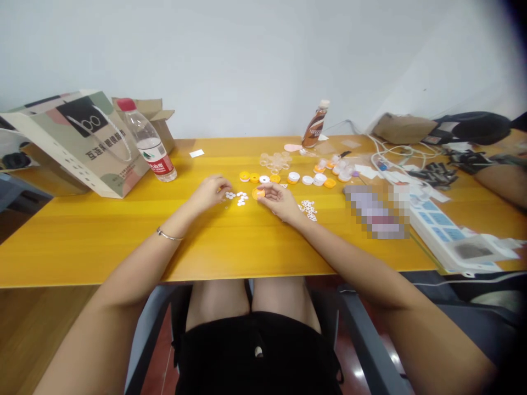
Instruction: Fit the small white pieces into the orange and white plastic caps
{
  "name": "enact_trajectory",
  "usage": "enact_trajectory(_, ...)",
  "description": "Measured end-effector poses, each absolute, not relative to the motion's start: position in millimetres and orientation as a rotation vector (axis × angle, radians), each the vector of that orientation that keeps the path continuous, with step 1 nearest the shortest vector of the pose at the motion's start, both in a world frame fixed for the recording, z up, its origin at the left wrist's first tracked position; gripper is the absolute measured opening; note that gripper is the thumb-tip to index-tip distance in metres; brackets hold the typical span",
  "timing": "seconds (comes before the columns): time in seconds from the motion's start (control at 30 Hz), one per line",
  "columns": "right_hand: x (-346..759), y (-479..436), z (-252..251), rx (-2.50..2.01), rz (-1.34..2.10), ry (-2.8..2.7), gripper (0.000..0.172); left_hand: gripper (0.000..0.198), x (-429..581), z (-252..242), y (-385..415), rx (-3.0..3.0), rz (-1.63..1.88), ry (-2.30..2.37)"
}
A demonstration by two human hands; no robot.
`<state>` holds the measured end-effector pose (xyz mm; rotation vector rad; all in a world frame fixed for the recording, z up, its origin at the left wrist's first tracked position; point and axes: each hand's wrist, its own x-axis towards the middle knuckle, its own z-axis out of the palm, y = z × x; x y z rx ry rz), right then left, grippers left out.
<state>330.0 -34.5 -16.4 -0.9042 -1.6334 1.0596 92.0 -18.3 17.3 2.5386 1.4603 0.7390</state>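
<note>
Between the thumb and fingers of my right hand [280,201] is a round orange cap [258,193]. My left hand [213,190] is bent with its fingertips together, beside small white discs [242,198] on the table; whether it pinches anything is too small to tell. Behind the hands runs a row of round orange and white caps [275,179]. White spoked wheel-shaped pieces [308,210] lie to the right of my right hand. Clear plastic rings or covers [275,161] are grouped farther back.
On the yellow table [230,247], a water bottle [154,145] and a paper bag [90,145] stand left. A brown drink bottle [316,126] stands at the back. Right are a pixelated object [374,213], a white power strip [442,227], cables and another person's arm [504,175].
</note>
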Motion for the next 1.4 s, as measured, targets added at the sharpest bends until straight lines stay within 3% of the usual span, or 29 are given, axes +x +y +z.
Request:
enact_trajectory(0.13, 331, -33, -18, -0.914, 1.057, -1.637, 0.027, 0.025, 85, 6, -9, 2.560, 0.534, 1.448)
enact_trajectory(0.43, 331, -31, -20, -0.911, 1.060, -1.671, 0.027, 0.031, 82, -4, -4, 2.654, 0.504, 1.398)
enact_trajectory(1.07, 328, -34, -22, -0.823, 1.139, -1.713, 0.032, 0.007, 95, 3, -15, 2.263, 0.668, 1.551)
enact_trajectory(1.4, 327, -33, -24, -0.759, 1.164, -1.699, 0.028, 0.025, 129, 12, -41, 2.117, 1.080, 1.121)
